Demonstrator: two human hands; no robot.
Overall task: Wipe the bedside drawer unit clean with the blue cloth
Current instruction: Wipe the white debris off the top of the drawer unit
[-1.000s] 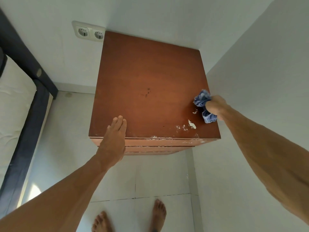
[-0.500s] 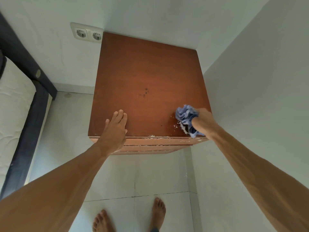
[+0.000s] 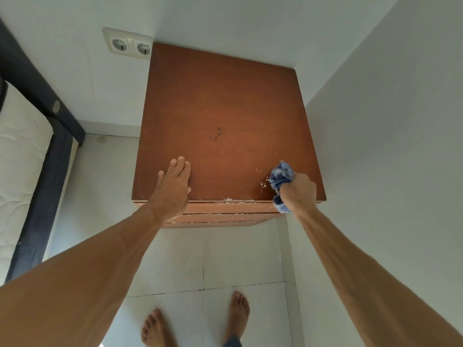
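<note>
The blue cloth (image 3: 280, 177) is bunched tight in the fist of the right hand (image 3: 297, 194), at the lower right of the frame, and pressed on the front right corner of the drawer unit (image 3: 220, 103). The left hand (image 3: 172, 189) lies flat with fingers spread on the front left of the top. White crumbs (image 3: 263, 184) sit just left of the cloth; a careless sweep would likely push them over the front edge into the drawer gaps (image 3: 225, 213) or onto the floor (image 3: 240, 259). The dark spots (image 3: 217, 134) at mid-top could be missed.

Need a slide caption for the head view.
Right hand scrubs white specks off drawer unit with blue cloth; left hand braces.
</note>
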